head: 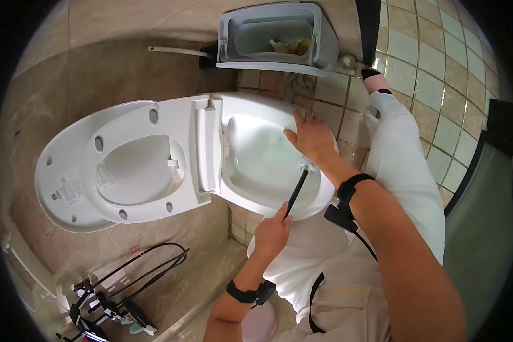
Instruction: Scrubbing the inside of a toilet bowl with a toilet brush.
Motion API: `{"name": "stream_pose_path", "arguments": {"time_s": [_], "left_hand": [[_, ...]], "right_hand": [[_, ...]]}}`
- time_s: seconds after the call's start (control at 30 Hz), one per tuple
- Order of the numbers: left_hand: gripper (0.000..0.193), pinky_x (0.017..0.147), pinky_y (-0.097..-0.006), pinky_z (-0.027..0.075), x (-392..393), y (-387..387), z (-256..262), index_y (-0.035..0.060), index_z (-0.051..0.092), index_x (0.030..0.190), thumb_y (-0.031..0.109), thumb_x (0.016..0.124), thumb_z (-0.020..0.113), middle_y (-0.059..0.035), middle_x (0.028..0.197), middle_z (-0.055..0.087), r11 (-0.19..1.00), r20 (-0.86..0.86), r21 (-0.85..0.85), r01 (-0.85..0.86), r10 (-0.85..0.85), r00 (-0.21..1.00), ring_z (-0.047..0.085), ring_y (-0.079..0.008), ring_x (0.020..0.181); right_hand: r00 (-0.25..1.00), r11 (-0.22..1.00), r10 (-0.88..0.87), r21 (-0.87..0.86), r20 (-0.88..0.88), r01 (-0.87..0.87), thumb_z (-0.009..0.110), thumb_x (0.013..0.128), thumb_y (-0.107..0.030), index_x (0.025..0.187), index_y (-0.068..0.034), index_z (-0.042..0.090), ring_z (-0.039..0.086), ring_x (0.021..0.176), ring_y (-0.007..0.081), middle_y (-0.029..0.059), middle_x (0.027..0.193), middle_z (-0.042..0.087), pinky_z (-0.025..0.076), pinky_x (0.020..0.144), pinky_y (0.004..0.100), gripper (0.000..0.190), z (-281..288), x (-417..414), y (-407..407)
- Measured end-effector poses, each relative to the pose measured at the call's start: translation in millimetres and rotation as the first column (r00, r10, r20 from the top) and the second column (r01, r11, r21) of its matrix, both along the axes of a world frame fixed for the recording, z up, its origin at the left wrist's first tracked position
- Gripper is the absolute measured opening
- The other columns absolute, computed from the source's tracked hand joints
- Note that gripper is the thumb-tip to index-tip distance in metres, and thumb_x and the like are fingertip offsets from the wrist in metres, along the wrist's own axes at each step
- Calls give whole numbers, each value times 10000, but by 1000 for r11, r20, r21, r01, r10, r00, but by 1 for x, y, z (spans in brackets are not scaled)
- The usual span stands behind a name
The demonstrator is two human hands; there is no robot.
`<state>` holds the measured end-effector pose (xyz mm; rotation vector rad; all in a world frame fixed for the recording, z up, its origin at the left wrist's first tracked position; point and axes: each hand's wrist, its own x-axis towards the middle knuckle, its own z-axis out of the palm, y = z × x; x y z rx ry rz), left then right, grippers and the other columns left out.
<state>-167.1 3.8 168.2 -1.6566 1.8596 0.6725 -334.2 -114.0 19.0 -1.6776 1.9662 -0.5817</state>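
Note:
My left hand (272,234) grips the black handle of a toilet brush (298,189). The brush's white bristle head is inside the toilet bowl (256,158), against the wall at its front end. My right hand (314,136) lies over the rim on the far side of the bowl, fingers apart, with nothing held in it. Its wrist hides part of the rim close to the brush head. The toilet seat (143,209) and lid (62,171) are raised behind the bowl.
A grey open bin (331,47) with some waste inside stands beyond the bowl, a small clear container (347,63) beside it. A black-framed rack (98,303) with black loops is at lower left. Behind my legs is a dark-framed panel (474,231). Tiled floor (436,72) extends right.

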Motion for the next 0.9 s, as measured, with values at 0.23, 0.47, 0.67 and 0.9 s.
{"name": "stream_pose_path", "arguments": {"time_s": [0.23, 0.47, 0.67, 0.9], "left_hand": [[411, 706, -501, 495, 20, -43, -71, 136, 548, 1279, 309, 908, 515, -194, 794, 663, 986, 18, -122, -117, 120, 993, 627, -414, 757], [345, 807, -493, 478, 75, -93, -148, 78, 596, 1155, 288, 893, 519, -209, 961, 650, 970, 0, -160, -186, 188, 982, 609, -402, 927], [279, 812, -491, 483, 86, -105, -167, 64, 597, 1052, 279, 893, 517, -180, 947, 660, 972, 77, -66, -225, 229, 970, 620, -388, 917], [427, 784, -509, 481, 42, -62, -103, 93, 522, 1270, 304, 899, 521, -210, 920, 657, 990, 161, -114, -88, 106, 981, 623, -409, 864]], "right_hand": [[1000, 998, 26, 56, 4, -27, 555, 875, -448, 1193, -19, 483, 627, 836, 282, 152, 944, 593, 501, 714, 397, 539, 3, 0, -2], [998, 997, 28, 65, 49, -31, 546, 880, -449, 1207, -17, 479, 616, 879, 294, 157, 978, 582, 494, 747, 401, 545, 3, 0, -3], [994, 994, 57, 92, 88, -65, 534, 892, -448, 1236, -12, 462, 616, 901, 291, 155, 999, 580, 496, 753, 393, 560, 10, 5, -5], [999, 996, 24, 89, 29, -27, 538, 890, -441, 1198, -19, 477, 625, 861, 290, 154, 965, 592, 498, 745, 387, 527, 7, 1, -1]]}}
